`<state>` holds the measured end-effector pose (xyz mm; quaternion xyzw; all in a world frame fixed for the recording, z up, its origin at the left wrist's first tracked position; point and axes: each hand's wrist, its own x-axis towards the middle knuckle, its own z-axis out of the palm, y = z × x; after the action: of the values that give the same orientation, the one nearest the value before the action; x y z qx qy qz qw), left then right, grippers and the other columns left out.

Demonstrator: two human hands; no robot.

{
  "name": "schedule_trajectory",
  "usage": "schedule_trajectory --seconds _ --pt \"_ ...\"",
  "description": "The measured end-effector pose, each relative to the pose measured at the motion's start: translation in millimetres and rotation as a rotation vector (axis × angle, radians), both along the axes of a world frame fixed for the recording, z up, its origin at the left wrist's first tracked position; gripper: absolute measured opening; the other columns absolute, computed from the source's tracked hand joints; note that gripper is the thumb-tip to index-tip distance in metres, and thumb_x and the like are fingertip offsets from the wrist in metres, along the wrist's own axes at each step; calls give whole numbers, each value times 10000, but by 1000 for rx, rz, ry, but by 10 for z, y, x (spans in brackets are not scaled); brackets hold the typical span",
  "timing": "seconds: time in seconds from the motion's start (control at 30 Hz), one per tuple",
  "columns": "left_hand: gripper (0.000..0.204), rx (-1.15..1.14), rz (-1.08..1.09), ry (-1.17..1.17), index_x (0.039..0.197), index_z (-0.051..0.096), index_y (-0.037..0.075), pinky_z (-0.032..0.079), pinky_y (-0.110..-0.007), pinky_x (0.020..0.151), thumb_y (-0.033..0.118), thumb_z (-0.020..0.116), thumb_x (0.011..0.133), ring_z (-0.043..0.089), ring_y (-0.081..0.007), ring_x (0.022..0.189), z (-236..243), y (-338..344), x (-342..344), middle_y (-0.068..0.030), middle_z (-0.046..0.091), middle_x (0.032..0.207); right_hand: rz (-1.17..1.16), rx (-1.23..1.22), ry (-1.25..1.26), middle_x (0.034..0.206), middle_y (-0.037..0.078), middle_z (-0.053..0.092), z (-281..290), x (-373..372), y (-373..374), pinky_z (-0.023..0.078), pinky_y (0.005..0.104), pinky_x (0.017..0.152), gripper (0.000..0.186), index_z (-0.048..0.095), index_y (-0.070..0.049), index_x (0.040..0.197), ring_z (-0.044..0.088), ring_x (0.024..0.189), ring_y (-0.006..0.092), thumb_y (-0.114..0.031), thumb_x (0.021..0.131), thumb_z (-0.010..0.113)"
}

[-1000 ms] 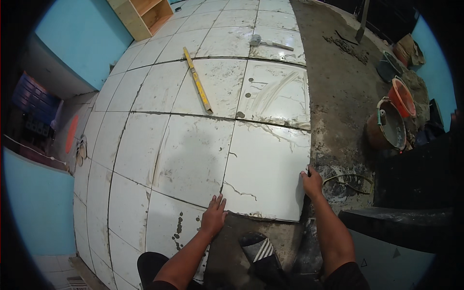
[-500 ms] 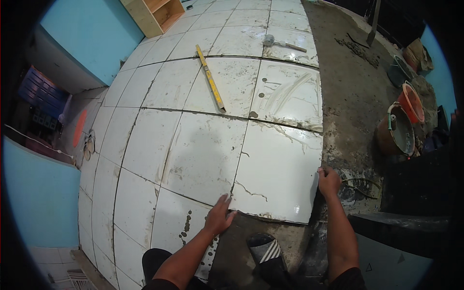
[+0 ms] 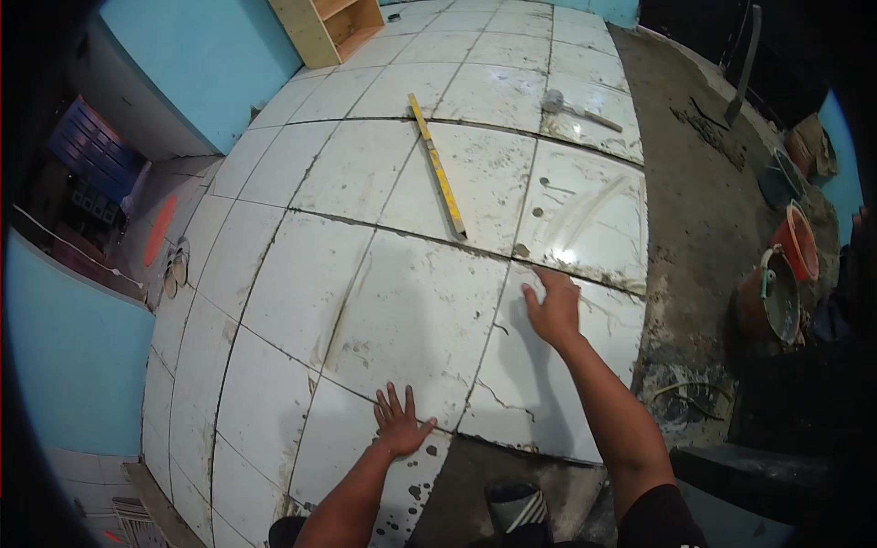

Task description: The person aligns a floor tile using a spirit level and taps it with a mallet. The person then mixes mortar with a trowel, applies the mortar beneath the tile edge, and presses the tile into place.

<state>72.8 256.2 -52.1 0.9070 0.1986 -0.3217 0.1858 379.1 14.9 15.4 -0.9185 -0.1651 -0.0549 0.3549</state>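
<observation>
Right hand at the top of a white tile

The white tile lies right of centre in the lower half of the frame, at the edge of the tiled floor. The right hand is over its upper part, thumb apart from the fingers and nothing visible in its grasp; whether the fingertips press on the tile cannot be told. The left hand, at lower centre, is spread with its fingers apart, resting on the neighbouring tiles just beside the white tile's lower-left corner.

A yellow spirit level lies slanted on the floor at upper centre, and a mallet lies to its upper right. Bare grey ground runs down the right side, where an orange bucket stands just beside a brown bucket. Below the white tile, at the lower edge of the frame, shows a dark shoe with pale stripes. A wooden shelf stands at upper left.
</observation>
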Motion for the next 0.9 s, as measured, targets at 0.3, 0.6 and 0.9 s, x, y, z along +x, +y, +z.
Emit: schedule_trajectory --seconds 0.3,0.6,0.9 --pt "1202 -136 -51 36 1627 -133 33 -93 -742 1139 767 499 915 -293 -624 1440 44 47 26 -397 -249 1606 58 -59 -61 1251 268 641 -273 1033 1662 477 498 1020 606 569 77 1290 566 1227 419 -344 894 753" --pt "1188 -145 -37 48 1636 -117 55 -90 -743 1140 757 511 913 -291 -610 1451 59 33 38 -376 -250 1618 -51 -65 191 936 262 714 -464 998 1623 542 510 857 243 682 21 1051 693 931 440 -168 898 678" --pt "1175 -74 -34 41 1637 -153 108 -78 -724 1159 724 540 916 -281 -581 1473 76 13 78 -331 -272 1634 88 -145 265 975 265 697 -105 -201 -174 516 536 854 255 676 -12 1136 661 931 445 -111 902 662"
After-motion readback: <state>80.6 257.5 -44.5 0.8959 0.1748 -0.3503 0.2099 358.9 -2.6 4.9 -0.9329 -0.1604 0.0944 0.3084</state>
